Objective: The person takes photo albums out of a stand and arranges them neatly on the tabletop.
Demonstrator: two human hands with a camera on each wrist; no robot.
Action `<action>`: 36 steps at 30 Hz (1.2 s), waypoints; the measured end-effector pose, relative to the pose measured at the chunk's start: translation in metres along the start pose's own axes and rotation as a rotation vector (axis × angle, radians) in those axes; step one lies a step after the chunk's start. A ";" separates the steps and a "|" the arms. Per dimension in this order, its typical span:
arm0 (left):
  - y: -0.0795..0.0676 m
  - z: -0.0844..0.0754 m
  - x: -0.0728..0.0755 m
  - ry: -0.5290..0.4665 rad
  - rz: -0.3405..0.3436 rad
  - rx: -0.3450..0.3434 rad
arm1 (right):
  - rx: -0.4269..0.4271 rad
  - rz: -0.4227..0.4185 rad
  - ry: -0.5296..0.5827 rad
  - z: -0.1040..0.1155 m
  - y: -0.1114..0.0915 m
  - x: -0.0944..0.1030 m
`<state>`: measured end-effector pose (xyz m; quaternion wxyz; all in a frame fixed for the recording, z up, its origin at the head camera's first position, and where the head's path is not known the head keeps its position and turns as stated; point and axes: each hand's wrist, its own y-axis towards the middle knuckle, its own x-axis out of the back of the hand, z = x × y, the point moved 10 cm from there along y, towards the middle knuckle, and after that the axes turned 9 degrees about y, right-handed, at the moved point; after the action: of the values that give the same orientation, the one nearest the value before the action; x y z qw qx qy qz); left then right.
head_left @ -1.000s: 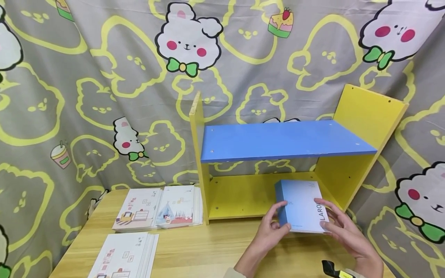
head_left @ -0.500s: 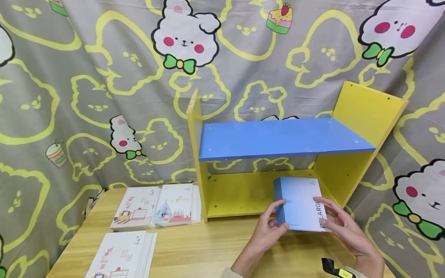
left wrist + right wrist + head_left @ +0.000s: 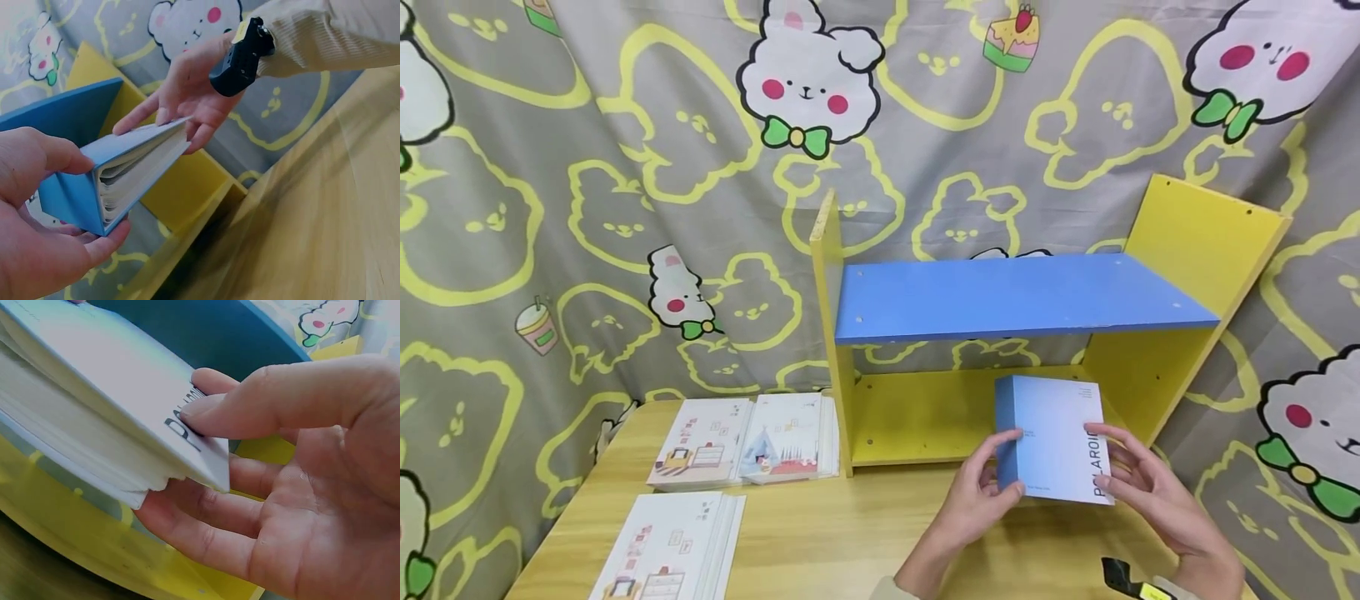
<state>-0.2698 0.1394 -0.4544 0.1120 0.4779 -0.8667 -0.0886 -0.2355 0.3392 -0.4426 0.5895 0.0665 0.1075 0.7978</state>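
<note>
A thick light-blue photo album with "POLAROID" on its cover is held up in front of the shelf unit, between both hands. My left hand grips its spine, thumb on one cover and fingers on the other, as the left wrist view shows. At the opposite edge my right hand holds it, thumb on the lettered cover and fingers underneath. The album's covers stand slightly apart at the page edges, and the pale pages show between them.
A shelf unit with yellow sides and a blue shelf stands behind the album. Stacks of white illustrated booklets lie left of it, two at the back and one nearer. A patterned curtain hangs behind the wooden table.
The album has tilted up a little, with more of its lettering now visible by the right fingers. Both hands keep their hold; the head view has shifted slightly.
</note>
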 end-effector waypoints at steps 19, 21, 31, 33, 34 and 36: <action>-0.006 -0.020 0.001 0.020 -0.005 -0.040 | 0.043 0.028 0.032 0.018 -0.004 -0.007; -0.007 -0.022 0.002 0.023 -0.008 -0.039 | 0.055 0.026 0.035 0.021 -0.003 -0.008; -0.012 -0.032 0.015 0.036 0.007 -0.028 | 0.094 0.002 0.013 0.033 0.002 -0.019; -0.012 -0.037 0.018 0.070 0.002 -0.042 | 0.113 0.002 0.012 0.037 0.005 -0.021; -0.013 -0.040 0.020 0.089 -0.003 -0.050 | 0.123 0.003 0.012 0.038 0.006 -0.022; -0.014 -0.045 0.023 0.127 -0.011 -0.064 | 0.132 -0.007 0.012 0.041 0.008 -0.022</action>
<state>-0.2576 0.1103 -0.4124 0.1813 0.4833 -0.8521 -0.0865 -0.2265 0.3194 -0.4005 0.5859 0.1002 0.1636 0.7874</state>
